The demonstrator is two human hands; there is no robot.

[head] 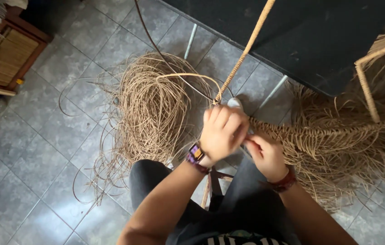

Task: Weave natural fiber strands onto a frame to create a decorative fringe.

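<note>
My left hand [222, 131] is closed around a tan rattan strand at the corner of a wrapped metal frame [247, 47]; a purple watch band sits on that wrist. My right hand [265, 152] pinches the woven edge of the frame's horizontal bar [319, 131] just to the right, with a dark red band on its wrist. Loose strand ends hang from that bar in a shaggy fringe [347, 159]. A single strand loops from my hands up toward the top of the view.
A big tangled coil of rattan strands [151, 113] lies on the grey tiled floor [38, 149] to my left. A dark table [301, 31] on thin metal legs stands ahead. A wooden cabinet [6, 54] is at the far left. My knees in dark trousers are below.
</note>
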